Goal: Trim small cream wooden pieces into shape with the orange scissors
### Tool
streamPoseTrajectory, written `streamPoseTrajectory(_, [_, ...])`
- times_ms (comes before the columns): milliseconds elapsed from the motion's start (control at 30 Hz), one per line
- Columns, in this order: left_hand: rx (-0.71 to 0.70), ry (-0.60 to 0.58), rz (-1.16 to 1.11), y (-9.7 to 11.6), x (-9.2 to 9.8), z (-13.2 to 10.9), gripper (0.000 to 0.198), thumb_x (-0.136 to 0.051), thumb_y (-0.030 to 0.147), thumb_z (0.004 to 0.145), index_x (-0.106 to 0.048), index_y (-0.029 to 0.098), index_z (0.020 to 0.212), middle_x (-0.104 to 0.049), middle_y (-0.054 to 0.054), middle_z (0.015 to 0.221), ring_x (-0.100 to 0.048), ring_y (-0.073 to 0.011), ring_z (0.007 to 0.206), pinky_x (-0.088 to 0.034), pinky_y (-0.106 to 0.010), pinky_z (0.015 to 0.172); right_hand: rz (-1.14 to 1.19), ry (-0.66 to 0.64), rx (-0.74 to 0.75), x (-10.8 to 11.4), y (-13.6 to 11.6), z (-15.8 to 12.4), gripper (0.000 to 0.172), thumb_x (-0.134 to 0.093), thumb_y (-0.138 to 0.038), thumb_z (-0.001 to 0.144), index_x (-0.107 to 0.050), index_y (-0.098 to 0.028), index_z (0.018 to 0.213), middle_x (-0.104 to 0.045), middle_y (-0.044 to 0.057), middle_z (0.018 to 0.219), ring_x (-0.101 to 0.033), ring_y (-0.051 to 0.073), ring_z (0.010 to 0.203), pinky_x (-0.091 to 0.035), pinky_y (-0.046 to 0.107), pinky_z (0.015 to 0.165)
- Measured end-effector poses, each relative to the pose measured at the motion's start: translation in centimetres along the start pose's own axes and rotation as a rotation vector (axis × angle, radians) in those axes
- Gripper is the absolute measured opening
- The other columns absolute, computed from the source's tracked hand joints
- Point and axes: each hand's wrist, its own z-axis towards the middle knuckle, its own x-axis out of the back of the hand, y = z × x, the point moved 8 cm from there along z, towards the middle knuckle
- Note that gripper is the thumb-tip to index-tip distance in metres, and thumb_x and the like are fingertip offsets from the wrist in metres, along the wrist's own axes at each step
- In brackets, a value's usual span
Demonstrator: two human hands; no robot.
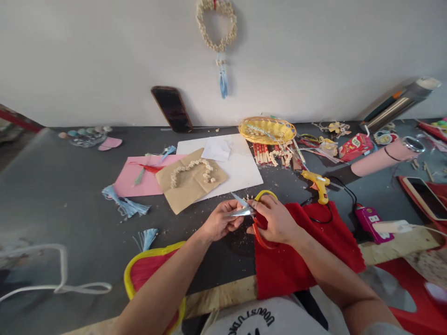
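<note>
Our right grip [276, 218] closed round scissors [249, 211], blades parted, over table [87, 204] beside red cloth [279, 274]. Our left grip [223, 220] at blades; cannot tell what it pinches, if anything. We judge work partway: beaded wreath [219, 47] complete, hung on wall [104, 56]; curved beige strand [191, 165] on brown paper [185, 190] open-ended; blue tassels [127, 204] lie unattached.

- Place: craft workspace; home or workshop, cannot tell.
- Table [80, 204], dark, littered.
- Glue gun [318, 184], yellow.
- Scissors [241, 212], one pair.
- Tassels [129, 206], blue.
- Wreath [232, 29], hung on wall [122, 51].
</note>
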Motion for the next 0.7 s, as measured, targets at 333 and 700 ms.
streamPoseTrajectory(333, [-0.167, 0.039, 0.019, 1.0, -0.1, 0.2, 0.032, -0.076, 0.036, 0.072, -0.053, 0.014, 0.068, -0.053, 0.002, 0.049, -0.028, -0.0027, 0.038, -0.017, -0.017, 0.038, 0.017, -0.041, -0.166, -0.2, 0.2, 0.0, 0.061, -0.065, -0.049, 0.081, -0.052, -0.019, 0.133, -0.060, 0.013, 0.109, -0.058, 0.030, 0.104, -0.054, 0.045, 0.087])
streamPoseTrajectory(700, [-0.251, 0.000, 0.055, 1.6, -0.2, -0.1, 0.031, -0.075, 0.038, 0.074, -0.055, 0.014, 0.068, -0.052, 0.002, 0.048, -0.031, -0.0042, 0.039, -0.019, -0.018, 0.040, 0.225, -0.047, -0.146, 0.5, -0.7, 0.0, 0.058, -0.065, -0.048, 0.082, -0.053, -0.018, 0.129, -0.061, 0.013, 0.113, -0.059, 0.027, 0.108, -0.051, 0.042, 0.093])
